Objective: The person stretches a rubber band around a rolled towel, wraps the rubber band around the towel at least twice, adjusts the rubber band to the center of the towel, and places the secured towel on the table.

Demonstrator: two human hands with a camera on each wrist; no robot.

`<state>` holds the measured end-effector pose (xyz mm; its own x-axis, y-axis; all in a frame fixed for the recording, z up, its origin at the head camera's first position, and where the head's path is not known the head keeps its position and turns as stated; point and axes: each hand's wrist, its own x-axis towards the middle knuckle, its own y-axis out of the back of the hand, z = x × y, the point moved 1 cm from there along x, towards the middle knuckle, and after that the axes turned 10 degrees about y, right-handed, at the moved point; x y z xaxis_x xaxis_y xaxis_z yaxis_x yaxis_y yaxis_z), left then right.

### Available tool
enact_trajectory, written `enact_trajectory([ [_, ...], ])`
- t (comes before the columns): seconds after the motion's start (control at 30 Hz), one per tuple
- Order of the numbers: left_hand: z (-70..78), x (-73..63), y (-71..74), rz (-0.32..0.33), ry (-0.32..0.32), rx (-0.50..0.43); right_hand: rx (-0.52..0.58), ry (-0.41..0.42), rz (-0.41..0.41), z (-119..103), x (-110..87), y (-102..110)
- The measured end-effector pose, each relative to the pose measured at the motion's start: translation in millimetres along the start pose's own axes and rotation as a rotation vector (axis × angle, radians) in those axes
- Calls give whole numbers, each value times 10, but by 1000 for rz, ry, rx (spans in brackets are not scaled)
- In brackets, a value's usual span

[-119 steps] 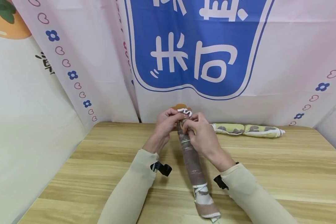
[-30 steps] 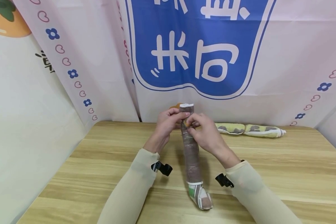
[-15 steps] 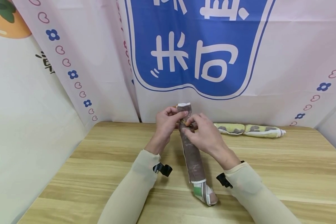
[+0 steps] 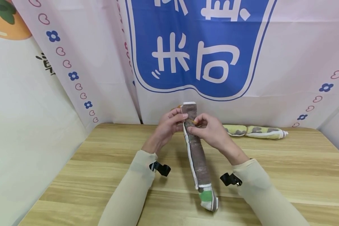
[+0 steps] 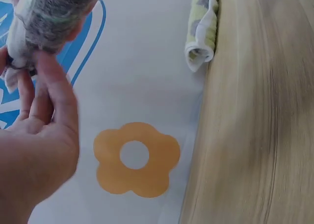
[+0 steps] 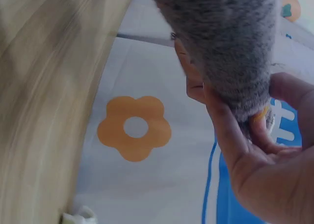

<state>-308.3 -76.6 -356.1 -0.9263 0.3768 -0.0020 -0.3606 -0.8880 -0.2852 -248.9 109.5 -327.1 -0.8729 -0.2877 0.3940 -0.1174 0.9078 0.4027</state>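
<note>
A long brown rolled towel leans toward me, its near end showing white and green patches. My left hand grips it just below its white-edged far end, thumb across the front. A thin orange rubber band crosses the towel there. My right hand pulls that band out to the right with curled fingers, its thumb against the towel. In the left wrist view the roll fills the upper corner above the fingers. The right wrist view shows the roll's grey side between both hands.
Behind the hands, at the back right of the wooden table, lies a yellow-green rolled towel, cinched in the middle. A white curtain with blue and flower prints hangs right at the table's back edge.
The towel's far end, bunched four seconds ago, now stands flat. The roll has turned, bringing a white side edge and green patch into sight. My right hand has drawn the band slightly right.
</note>
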Motion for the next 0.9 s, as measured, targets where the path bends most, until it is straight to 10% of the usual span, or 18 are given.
enact_trajectory([
  [0.2,3,3,-20,124,-6,59,60,47,-32,32,4,-22],
  [0.5,38,-52,-137,270,-74,132,-218,327,-6,25,-18,-115],
  [0.9,69,-82,-204,367,-159,234,-434,123,0,-95,-41,-125],
])
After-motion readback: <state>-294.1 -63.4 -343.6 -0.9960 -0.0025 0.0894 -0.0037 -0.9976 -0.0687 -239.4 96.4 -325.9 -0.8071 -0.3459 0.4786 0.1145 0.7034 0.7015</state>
